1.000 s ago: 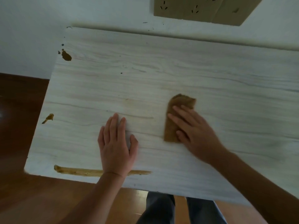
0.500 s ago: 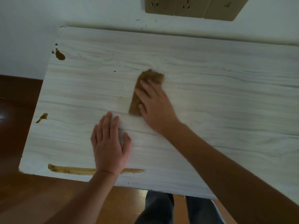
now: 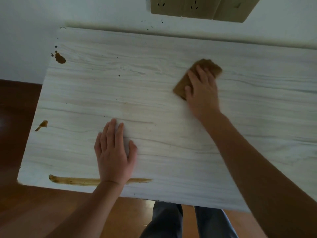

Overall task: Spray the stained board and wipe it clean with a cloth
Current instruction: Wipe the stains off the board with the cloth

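A pale wood-grain board (image 3: 171, 117) fills the view. My right hand (image 3: 202, 90) presses flat on a folded brown cloth (image 3: 208, 65) at the board's upper right of centre. My left hand (image 3: 114, 152) lies flat on the board near its front edge, fingers together, holding nothing. Brown stains show: a long streak (image 3: 73, 180) along the front edge, partly under my left wrist, a blob (image 3: 60, 58) at the far left corner, and a small smear (image 3: 42, 125) at the left edge. A faint yellowish patch (image 3: 130, 107) marks the middle.
A white wall (image 3: 25, 40) stands behind the board, with beige socket plates (image 3: 197, 6) at the top. Dark wooden floor (image 3: 20, 212) lies to the left and below. My trouser legs (image 3: 171, 220) show under the front edge.
My right hand has slid the cloth to the right across the board after sweeping it up and left. My left hand stays pressed in the same spot.
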The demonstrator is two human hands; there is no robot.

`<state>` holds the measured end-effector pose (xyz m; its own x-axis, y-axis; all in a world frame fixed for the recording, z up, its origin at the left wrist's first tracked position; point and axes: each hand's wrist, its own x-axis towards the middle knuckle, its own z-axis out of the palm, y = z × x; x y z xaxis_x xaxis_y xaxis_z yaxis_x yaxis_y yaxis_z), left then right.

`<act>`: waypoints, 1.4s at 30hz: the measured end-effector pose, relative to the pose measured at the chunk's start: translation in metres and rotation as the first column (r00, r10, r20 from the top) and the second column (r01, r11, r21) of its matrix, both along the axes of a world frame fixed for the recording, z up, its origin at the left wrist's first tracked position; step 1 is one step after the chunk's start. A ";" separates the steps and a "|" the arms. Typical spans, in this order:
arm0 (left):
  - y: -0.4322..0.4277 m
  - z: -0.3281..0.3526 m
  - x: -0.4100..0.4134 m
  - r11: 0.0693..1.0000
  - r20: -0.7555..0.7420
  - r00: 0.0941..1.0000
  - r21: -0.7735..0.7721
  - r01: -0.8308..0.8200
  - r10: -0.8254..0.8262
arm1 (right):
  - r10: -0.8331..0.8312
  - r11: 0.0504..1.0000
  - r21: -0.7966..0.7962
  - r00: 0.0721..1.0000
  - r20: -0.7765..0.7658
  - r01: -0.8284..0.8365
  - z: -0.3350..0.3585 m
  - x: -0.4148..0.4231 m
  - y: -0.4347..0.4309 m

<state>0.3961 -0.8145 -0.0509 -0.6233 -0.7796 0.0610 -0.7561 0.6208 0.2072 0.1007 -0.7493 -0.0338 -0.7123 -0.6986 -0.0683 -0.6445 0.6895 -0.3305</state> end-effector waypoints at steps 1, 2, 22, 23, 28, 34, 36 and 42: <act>0.000 0.000 0.000 1.000 0.003 1.000 -0.003 0.000 0.000 | -0.008 1.000 -0.003 1.000 0.006 0.008 -0.001 0.008 -0.021; 0.000 0.000 0.000 1.000 0.006 1.000 -0.005 -0.001 0.001 | 0.009 1.000 -0.019 1.000 0.013 -0.009 -0.001 0.021 -0.038; 0.000 -0.003 0.002 1.000 0.008 1.000 0.005 0.006 -0.006 | 0.009 1.000 -0.029 1.000 0.017 -0.009 0.001 -0.001 0.040; 0.000 -0.002 0.001 1.000 0.009 1.000 0.002 0.004 -0.004 | 0.028 0.999 -0.044 1.000 0.013 -0.028 0.000 0.012 0.023; 0.000 -0.003 0.001 0.999 0.005 1.000 -0.032 0.013 -0.013 | 0.396 0.913 -0.117 0.918 0.012 -0.392 -0.005 0.098 -0.017; 0.000 -0.004 0.002 0.999 -0.002 1.000 -0.045 0.015 -0.015 | 0.639 0.769 -0.034 0.768 0.033 -0.639 -0.003 0.117 0.034; -0.001 -0.003 0.002 0.999 -0.017 1.000 -0.036 0.011 -0.011 | 0.631 0.776 -0.023 0.775 0.032 -0.631 -0.001 0.106 0.052; -0.002 -0.003 0.002 0.999 -0.032 0.999 -0.034 0.013 -0.014 | 0.512 0.859 -0.013 0.859 0.027 -0.511 0.000 0.071 0.003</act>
